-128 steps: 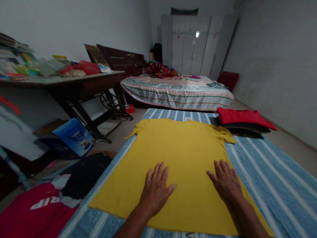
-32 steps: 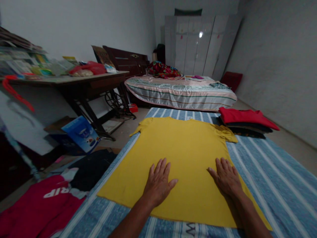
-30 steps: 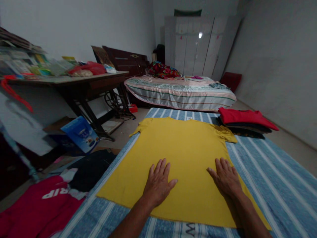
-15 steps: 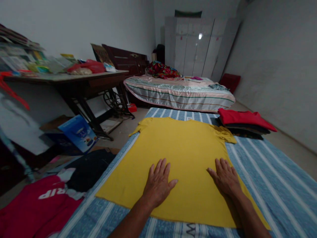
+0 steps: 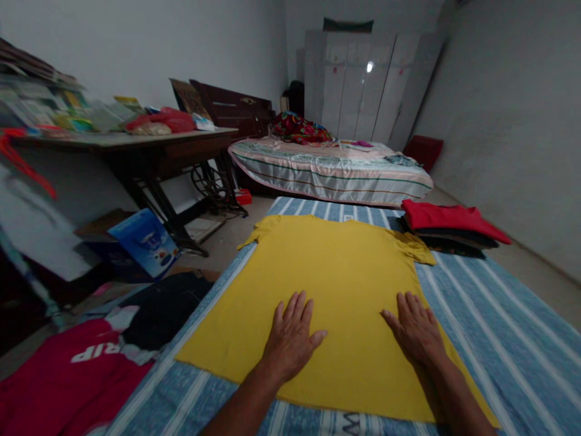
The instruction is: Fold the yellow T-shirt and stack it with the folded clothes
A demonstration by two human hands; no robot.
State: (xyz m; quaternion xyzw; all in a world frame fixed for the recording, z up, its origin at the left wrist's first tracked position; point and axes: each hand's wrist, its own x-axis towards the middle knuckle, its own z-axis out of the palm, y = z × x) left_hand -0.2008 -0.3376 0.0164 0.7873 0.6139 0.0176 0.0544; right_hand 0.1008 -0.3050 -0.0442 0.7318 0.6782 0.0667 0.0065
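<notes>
A yellow T-shirt [image 5: 327, 266] lies spread flat on a blue-and-white striped bed cover [image 5: 499, 339], its neck end away from me. My left hand [image 5: 290, 339] rests palm down on the shirt's lower middle, fingers stretched out and slightly apart. My right hand [image 5: 415, 332] lies flat on the shirt near its right edge, fingers extended too. Neither hand holds anything.
A stack of folded clothes with a red one on top [image 5: 449, 221] sits at the cover's far right corner. A red printed garment [image 5: 68, 381] and a dark one [image 5: 163, 306] lie at the left. A table [image 5: 136, 151], a blue box [image 5: 145, 239] and another bed [image 5: 331, 166] stand beyond.
Both hands stay flat on the yellow shirt in nearly the same places. Only the camera view has shifted slightly.
</notes>
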